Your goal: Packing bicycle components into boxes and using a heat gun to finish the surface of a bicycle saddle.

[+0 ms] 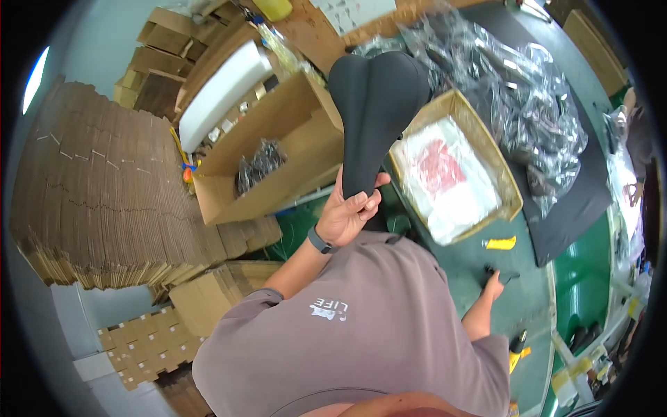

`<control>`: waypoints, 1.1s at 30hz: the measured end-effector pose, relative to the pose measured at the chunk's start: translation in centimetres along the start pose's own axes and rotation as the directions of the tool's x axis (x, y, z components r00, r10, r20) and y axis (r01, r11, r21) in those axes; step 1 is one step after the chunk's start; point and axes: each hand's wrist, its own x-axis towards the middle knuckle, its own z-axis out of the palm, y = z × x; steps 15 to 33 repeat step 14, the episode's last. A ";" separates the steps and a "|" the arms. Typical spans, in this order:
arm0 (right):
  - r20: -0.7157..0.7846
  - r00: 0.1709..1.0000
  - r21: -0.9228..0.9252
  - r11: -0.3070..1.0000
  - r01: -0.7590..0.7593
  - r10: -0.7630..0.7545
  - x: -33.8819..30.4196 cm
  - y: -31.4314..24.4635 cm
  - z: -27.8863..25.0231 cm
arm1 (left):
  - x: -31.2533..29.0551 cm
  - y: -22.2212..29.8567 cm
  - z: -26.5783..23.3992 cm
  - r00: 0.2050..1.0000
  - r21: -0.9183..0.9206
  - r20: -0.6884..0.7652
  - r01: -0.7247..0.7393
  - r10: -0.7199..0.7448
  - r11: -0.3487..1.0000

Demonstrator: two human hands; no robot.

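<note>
My left hand (pixel 347 215) grips a black bicycle saddle (pixel 375 97) by its narrow nose, thumb on top. The saddle's wide end points away from me, beside an open carton (pixel 306 115). Off to the right, over the green tabletop, my right hand (pixel 494 285) is closed on a small black object (pixel 490 270), too small to name. A yellow utility knife (pixel 499 243) lies just beyond that hand. The shallow box (pixel 514 198) to the right of the saddle holds plastic-wrapped white and red printed packets (pixel 445 174).
Clear plastic bags with dark contents (pixel 528 104) pile up at the far right. Tall stacks of flat cardboard (pixel 104 187) stand at the left. The open carton contains a dark bagged bundle (pixel 260 167). A yellow-and-black tool (pixel 517 351) lies near the table's right edge.
</note>
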 end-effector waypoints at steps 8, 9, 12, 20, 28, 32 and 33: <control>0.219 0.975 0.796 0.570 -0.203 0.041 -9.8 -5.0 2.5 | 11.6 9.9 1.3 0.946 -0.002 0.248 -0.215 0.209 0.977; 0.215 0.976 0.794 0.575 -0.197 0.038 -10.8 -4.9 2.5 | 13.2 11.5 1.8 0.931 0.026 0.281 -0.251 0.234 0.968; 0.212 0.977 0.706 0.690 -0.159 0.009 -14.7 -6.0 3.7 | 17.3 16.2 3.0 0.868 0.058 0.397 -0.346 0.297 0.936; 0.211 0.977 0.681 0.714 -0.160 0.017 -16.5 -8.9 4.3 | 19.3 18.7 5.8 0.803 0.072 0.451 -0.469 0.391 0.880; 0.211 0.977 0.681 0.714 -0.160 0.017 -16.5 -8.9 4.3 | 19.3 18.7 5.8 0.803 0.072 0.451 -0.469 0.391 0.880; 0.211 0.977 0.681 0.714 -0.160 0.017 -16.5 -8.9 4.3 | 19.3 18.7 5.8 0.803 0.072 0.451 -0.469 0.391 0.880; 0.211 0.977 0.681 0.714 -0.160 0.017 -16.5 -8.9 4.3 | 19.3 18.7 5.8 0.803 0.072 0.451 -0.469 0.391 0.880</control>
